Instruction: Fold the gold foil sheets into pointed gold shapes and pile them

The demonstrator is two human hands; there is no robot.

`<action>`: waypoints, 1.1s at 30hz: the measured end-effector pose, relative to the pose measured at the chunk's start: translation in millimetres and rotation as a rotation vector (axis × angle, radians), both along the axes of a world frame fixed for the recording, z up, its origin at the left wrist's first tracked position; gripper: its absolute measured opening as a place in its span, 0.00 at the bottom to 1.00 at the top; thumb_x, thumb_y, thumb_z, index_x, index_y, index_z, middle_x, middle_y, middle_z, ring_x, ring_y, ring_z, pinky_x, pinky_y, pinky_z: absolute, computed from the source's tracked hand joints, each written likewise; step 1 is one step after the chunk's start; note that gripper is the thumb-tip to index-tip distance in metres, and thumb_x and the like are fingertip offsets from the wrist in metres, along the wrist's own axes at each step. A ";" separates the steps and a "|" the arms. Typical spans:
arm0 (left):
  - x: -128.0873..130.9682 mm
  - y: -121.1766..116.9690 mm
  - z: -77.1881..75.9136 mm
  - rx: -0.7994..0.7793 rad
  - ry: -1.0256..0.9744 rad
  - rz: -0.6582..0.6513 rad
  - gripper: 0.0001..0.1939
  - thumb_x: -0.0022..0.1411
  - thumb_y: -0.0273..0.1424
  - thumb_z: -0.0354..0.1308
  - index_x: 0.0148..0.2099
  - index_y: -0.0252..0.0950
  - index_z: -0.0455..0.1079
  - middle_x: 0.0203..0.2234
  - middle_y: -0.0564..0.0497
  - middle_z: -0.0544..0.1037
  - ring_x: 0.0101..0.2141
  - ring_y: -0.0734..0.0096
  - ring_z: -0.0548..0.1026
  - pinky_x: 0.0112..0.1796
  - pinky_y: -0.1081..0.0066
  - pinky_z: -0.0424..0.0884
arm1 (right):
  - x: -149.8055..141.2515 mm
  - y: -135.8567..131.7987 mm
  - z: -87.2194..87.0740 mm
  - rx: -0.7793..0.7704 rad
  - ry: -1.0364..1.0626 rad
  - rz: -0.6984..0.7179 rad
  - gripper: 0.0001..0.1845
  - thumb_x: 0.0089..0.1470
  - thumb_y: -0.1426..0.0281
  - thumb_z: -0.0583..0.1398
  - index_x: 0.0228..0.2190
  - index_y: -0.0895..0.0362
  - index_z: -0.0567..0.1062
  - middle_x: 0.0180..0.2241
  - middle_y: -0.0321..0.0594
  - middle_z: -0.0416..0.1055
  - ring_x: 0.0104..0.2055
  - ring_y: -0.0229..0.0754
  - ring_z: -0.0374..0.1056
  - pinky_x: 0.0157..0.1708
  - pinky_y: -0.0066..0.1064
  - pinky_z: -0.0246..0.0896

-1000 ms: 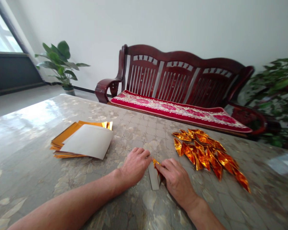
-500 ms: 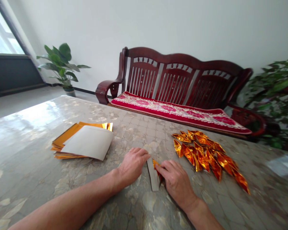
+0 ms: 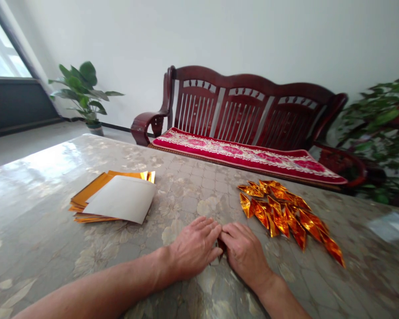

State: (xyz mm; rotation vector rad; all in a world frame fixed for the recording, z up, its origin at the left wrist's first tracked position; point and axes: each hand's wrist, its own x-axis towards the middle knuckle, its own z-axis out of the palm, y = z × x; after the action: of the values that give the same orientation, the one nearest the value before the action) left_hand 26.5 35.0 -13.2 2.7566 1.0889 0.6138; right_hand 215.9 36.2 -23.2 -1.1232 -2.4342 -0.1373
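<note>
A partly folded sheet of gold foil paper (image 3: 221, 249) lies on the table between my hands, mostly covered by them. Across its left part rests my left hand (image 3: 197, 245), fingers together and bent over it, thumb near its lower end. My right hand (image 3: 243, 248) is curled against the paper's right side, index finger and thumb pressing at the fold. The fingertips of both hands meet near the paper's far end. To the right lie several folded gold foil ingots (image 3: 279, 219). On the left is a stack of foil sheets (image 3: 96, 188), topped by one with its pale side (image 3: 121, 199) up.
The patterned table (image 3: 182, 181) has a clear plastic packet (image 3: 390, 227) near its right edge. Behind it stands a dark red wooden bench (image 3: 242, 106) with a red floral cushion (image 3: 232, 153). Potted plants (image 3: 84, 91) flank the bench, one on each side.
My left hand has moved right and toward me, from the strip's far left edge onto the paper, covering most of it. My right hand stays at its right side.
</note>
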 end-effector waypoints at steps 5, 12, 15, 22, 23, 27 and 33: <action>-4.4 4.6 -10.4 0.123 0.091 0.038 0.17 0.71 0.37 0.50 0.54 0.32 0.68 0.55 0.42 0.74 0.57 0.58 0.70 0.60 0.60 0.60 | -1.6 -1.8 2.3 0.006 0.011 -0.020 0.12 0.60 0.78 0.54 0.32 0.55 0.76 0.29 0.39 0.70 0.34 0.43 0.61 0.36 0.35 0.51; -5.5 2.8 -16.6 0.188 0.150 0.074 0.22 0.71 0.39 0.49 0.60 0.32 0.66 0.58 0.42 0.72 0.58 0.55 0.68 0.60 0.57 0.58 | -0.8 -5.4 -2.5 0.044 0.047 -0.096 0.14 0.61 0.78 0.52 0.34 0.55 0.77 0.27 0.40 0.69 0.34 0.44 0.61 0.38 0.35 0.53; -4.1 1.3 -18.0 0.214 0.165 0.081 0.23 0.70 0.39 0.50 0.60 0.29 0.66 0.57 0.41 0.72 0.58 0.55 0.68 0.60 0.58 0.58 | -1.1 -6.2 -3.9 0.035 0.035 -0.128 0.15 0.61 0.78 0.51 0.37 0.56 0.77 0.28 0.41 0.68 0.35 0.45 0.62 0.39 0.35 0.54; -3.6 2.4 -18.4 0.226 0.187 0.077 0.22 0.71 0.37 0.49 0.59 0.29 0.66 0.58 0.40 0.72 0.58 0.55 0.69 0.61 0.59 0.58 | -1.3 -7.8 -3.6 0.020 -0.004 -0.144 0.15 0.60 0.79 0.52 0.36 0.56 0.78 0.30 0.42 0.68 0.36 0.45 0.61 0.39 0.36 0.55; -4.0 2.9 -19.0 0.224 0.190 0.077 0.21 0.71 0.36 0.49 0.59 0.28 0.66 0.58 0.40 0.72 0.58 0.55 0.69 0.61 0.59 0.58 | -0.6 -7.7 -3.7 0.028 -0.002 -0.149 0.15 0.59 0.79 0.52 0.35 0.56 0.77 0.29 0.42 0.68 0.36 0.45 0.61 0.38 0.36 0.55; -7.1 4.2 -21.6 0.207 0.190 0.067 0.20 0.71 0.33 0.48 0.59 0.29 0.66 0.58 0.41 0.71 0.58 0.58 0.69 0.60 0.62 0.60 | 4.0 -6.5 -3.3 0.064 0.029 -0.174 0.14 0.53 0.82 0.54 0.27 0.55 0.75 0.27 0.40 0.67 0.34 0.44 0.61 0.37 0.35 0.54; -11.1 4.4 -19.0 0.190 0.219 0.044 0.20 0.70 0.32 0.50 0.61 0.29 0.64 0.60 0.41 0.70 0.59 0.56 0.68 0.57 0.61 0.64 | 11.5 -4.2 1.4 0.129 0.077 -0.202 0.12 0.46 0.83 0.56 0.22 0.54 0.72 0.25 0.38 0.68 0.32 0.43 0.61 0.34 0.35 0.53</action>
State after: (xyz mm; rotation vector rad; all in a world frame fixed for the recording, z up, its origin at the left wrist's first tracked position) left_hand 15.3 39.4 -32.1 3.0296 1.1938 0.4501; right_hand 227.4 32.0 -21.8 -1.2886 -2.2077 -0.3047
